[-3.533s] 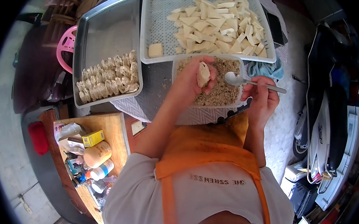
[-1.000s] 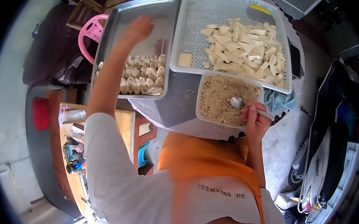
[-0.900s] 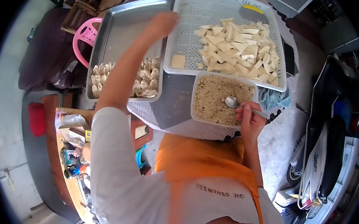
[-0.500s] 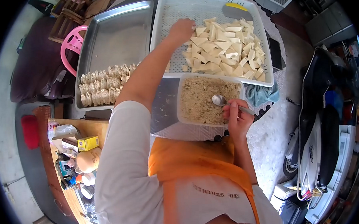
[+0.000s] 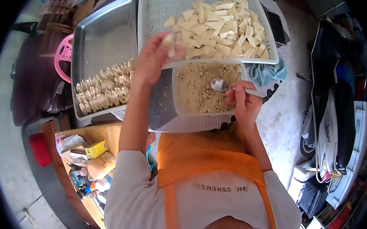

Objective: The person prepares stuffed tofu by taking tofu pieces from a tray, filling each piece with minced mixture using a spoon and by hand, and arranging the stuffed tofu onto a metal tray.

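Observation:
My left hand [image 5: 153, 59], slightly blurred, pinches a pale tofu piece [image 5: 169, 45] above the near left edge of the white perforated tray [image 5: 154, 21]. Cut tofu pieces [image 5: 216, 26], many of them triangular, lie heaped in that tray. Closed around the handle of a metal spoon [image 5: 219, 85] is my right hand [image 5: 245, 101]. The spoon's bowl is over the crumbly brownish filling [image 5: 194, 82] in a clear plastic tub [image 5: 176, 92]. Rows of filled pieces [image 5: 104, 92] stand at the near end of a metal tray [image 5: 103, 44] on the left.
A blue cloth [image 5: 269, 72] lies right of the tub, and a dark phone-like slab [image 5: 275, 25] beside the white tray. At lower left, a wooden table [image 5: 113, 133] carries bottles and a yellow box [image 5: 96, 149]. A motorbike [image 5: 333, 118] stands at right.
My left hand has drawn back from the tofu heap toward me, now with a piece in its fingers. The spoon stays over the tub in my right hand. The whole view has shifted somewhat.

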`<state>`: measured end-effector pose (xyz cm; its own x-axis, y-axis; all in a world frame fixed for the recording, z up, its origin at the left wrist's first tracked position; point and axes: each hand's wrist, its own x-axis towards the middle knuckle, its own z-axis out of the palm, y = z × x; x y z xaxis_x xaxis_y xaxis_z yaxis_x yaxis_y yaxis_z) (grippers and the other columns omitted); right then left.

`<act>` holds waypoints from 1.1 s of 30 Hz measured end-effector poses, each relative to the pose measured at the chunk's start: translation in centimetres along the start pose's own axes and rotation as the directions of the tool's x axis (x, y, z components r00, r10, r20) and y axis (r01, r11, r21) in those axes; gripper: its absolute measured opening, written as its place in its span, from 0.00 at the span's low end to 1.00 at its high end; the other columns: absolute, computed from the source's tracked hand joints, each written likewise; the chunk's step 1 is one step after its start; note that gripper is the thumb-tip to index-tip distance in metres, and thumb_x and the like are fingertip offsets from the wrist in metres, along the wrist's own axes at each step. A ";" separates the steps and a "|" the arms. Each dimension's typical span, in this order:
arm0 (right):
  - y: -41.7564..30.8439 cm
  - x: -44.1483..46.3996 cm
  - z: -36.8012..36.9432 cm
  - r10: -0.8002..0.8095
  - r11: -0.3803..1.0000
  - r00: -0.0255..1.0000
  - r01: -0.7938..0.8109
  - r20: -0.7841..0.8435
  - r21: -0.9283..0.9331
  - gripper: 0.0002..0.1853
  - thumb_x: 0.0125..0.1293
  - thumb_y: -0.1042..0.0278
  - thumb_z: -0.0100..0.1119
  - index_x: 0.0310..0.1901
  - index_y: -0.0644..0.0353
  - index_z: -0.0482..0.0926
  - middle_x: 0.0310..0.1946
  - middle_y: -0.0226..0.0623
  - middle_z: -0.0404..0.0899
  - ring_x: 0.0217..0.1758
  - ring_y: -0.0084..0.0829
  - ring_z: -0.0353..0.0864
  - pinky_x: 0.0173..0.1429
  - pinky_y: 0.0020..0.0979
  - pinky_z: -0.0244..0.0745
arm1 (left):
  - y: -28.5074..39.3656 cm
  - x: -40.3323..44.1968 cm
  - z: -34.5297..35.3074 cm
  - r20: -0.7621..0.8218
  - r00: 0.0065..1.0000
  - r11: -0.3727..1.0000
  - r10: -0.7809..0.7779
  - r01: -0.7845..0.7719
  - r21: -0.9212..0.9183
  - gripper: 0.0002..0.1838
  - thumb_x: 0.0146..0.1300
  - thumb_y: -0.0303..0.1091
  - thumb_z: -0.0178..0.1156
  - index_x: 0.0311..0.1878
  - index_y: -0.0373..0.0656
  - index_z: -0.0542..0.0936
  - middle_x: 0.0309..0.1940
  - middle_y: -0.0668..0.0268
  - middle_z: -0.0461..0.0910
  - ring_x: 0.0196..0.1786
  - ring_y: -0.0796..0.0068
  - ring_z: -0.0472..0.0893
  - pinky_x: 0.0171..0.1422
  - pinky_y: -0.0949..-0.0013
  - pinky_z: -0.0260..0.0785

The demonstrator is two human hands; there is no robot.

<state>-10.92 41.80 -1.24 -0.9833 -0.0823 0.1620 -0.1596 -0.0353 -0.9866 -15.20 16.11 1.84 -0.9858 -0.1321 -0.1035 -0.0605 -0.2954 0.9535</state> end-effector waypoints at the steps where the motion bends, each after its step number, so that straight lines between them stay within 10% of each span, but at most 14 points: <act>1: -0.8 0.0 0.2 0.020 0.999 1.000 -0.020 -0.022 0.029 0.07 0.68 0.75 0.47 0.37 0.69 0.75 0.25 0.37 0.79 0.22 0.19 0.77 0.26 0.20 0.73 | -0.3 -1.7 0.8 0.052 0.998 0.999 -0.044 0.045 -0.022 0.20 0.69 0.30 0.46 0.62 0.35 0.62 0.50 0.57 0.72 0.51 0.61 0.79 0.58 0.57 0.73; 4: -2.0 -0.2 0.3 -0.154 0.984 0.987 0.150 -0.037 -0.096 0.07 0.67 0.76 0.47 0.37 0.69 0.75 0.25 0.38 0.80 0.22 0.20 0.78 0.27 0.20 0.73 | -2.2 -5.0 3.3 0.130 0.991 0.967 -0.039 0.070 -0.245 0.20 0.69 0.29 0.44 0.64 0.39 0.61 0.50 0.59 0.72 0.50 0.63 0.78 0.58 0.59 0.72; 12: -4.4 -0.1 1.4 -0.489 0.781 0.851 0.525 0.191 -0.338 0.05 0.55 0.83 0.57 0.34 0.65 0.77 0.26 0.41 0.78 0.25 0.39 0.79 0.31 0.29 0.75 | -3.3 -6.6 6.5 0.198 0.980 0.996 -0.002 -0.016 0.089 0.21 0.67 0.25 0.40 0.64 0.44 0.63 0.48 0.66 0.74 0.44 0.81 0.73 0.45 0.78 0.66; 19: -4.2 -0.5 1.4 -0.503 0.737 0.824 0.567 0.261 -0.369 0.09 0.52 0.84 0.58 0.37 0.64 0.76 0.27 0.41 0.78 0.25 0.38 0.78 0.28 0.31 0.73 | -3.9 -6.8 7.4 0.112 0.992 0.988 0.054 -0.069 0.135 0.17 0.64 0.24 0.38 0.53 0.45 0.68 0.46 0.69 0.76 0.41 0.86 0.71 0.36 0.83 0.60; 33: -2.3 0.3 1.7 -0.560 0.675 0.767 0.642 0.314 -0.364 0.05 0.60 0.82 0.53 0.37 0.67 0.75 0.25 0.40 0.77 0.22 0.33 0.76 0.26 0.26 0.70 | -5.7 -6.6 7.9 0.282 0.938 0.927 0.202 -0.277 0.255 0.15 0.63 0.19 0.36 0.49 0.40 0.70 0.46 0.64 0.75 0.50 0.77 0.73 0.54 0.73 0.66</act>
<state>-10.73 40.12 1.13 -0.6374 -0.3562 0.6832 -0.7705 0.2857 -0.5698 -9.58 26.10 -0.65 -0.9809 0.0835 0.1758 0.1767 0.0040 0.9843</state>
